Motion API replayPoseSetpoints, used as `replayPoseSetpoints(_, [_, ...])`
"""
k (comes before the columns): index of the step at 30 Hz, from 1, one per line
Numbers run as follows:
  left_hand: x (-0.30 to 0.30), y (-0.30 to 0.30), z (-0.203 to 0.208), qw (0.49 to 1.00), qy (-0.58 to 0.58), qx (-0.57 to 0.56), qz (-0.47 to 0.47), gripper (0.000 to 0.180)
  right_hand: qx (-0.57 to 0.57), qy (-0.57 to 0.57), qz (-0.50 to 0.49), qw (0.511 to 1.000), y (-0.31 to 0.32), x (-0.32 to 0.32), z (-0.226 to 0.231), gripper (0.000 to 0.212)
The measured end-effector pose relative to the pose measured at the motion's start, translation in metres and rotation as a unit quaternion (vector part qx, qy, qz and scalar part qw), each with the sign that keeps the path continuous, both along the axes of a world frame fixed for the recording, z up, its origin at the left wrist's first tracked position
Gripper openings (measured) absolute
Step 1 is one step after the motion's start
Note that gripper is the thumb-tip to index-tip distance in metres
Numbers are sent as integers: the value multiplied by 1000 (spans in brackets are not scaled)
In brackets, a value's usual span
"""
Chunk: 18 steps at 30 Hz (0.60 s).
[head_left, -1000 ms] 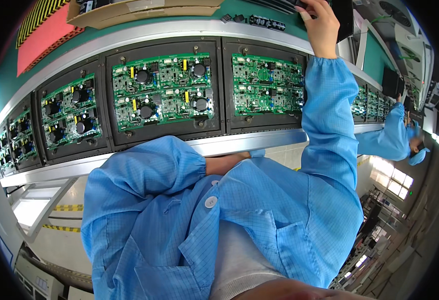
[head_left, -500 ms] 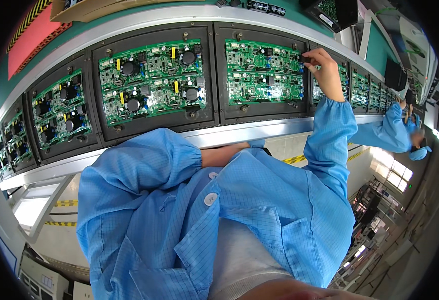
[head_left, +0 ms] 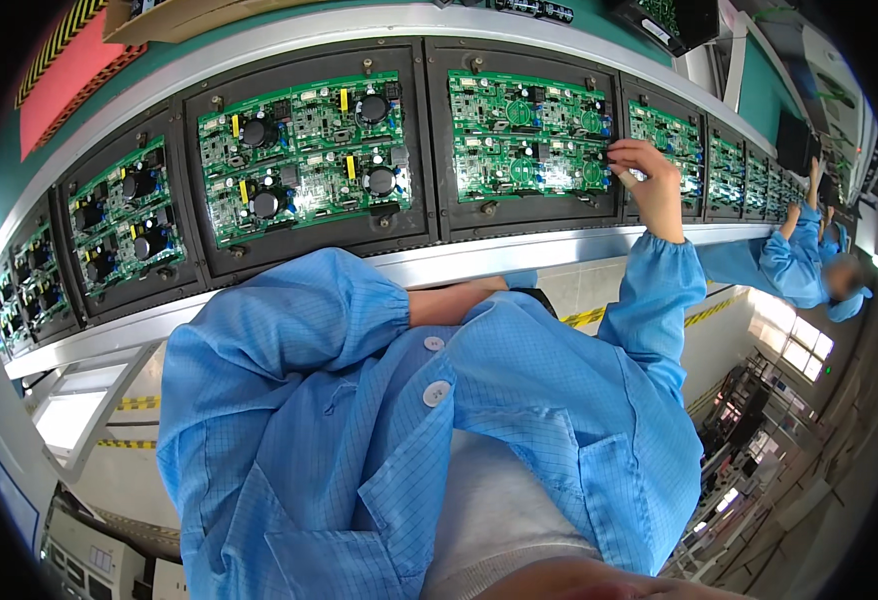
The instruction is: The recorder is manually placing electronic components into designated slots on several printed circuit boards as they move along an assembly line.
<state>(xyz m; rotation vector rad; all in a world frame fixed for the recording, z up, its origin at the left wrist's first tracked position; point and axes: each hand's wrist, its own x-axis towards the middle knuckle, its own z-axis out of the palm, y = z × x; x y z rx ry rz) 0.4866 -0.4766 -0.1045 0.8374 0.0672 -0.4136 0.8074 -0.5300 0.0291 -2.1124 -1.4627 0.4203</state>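
Nearest, the bare left hand (head_left: 471, 294) is mostly hidden; I cannot tell its grip. Beyond, at right, the bare right hand (head_left: 656, 185) curls at the right edge of a rectangular green circuit-board panel (head_left: 499, 142), pinch unclear. A knuckle's bump could tilt small parts. The panel, densely populated, shows round outlines inside its black rectangular frame (head_left: 549, 214).
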Motion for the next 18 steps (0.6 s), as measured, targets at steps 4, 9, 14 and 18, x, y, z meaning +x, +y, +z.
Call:
replayPoseSetpoints(4, [-5, 13, 6, 998, 47, -52, 4, 27, -5, 10, -7, 1000, -12, 2, -1, 22])
replayPoseSetpoints(9, [2, -28, -83, 968, -209, 93, 101, 30, -7, -58, 25, 998, -1, -6, 8, 19])
replayPoseSetpoints(14, [22, -16, -46, 968, -233, -11, 87, 14, 10, -90, 76, 993, 38, -18, 49, 14])
replayPoseSetpoints(18, [-12, 63, 116, 745, -449, 476, 134, 10, 60, -112, 122, 984, 89, -56, 103, 12])
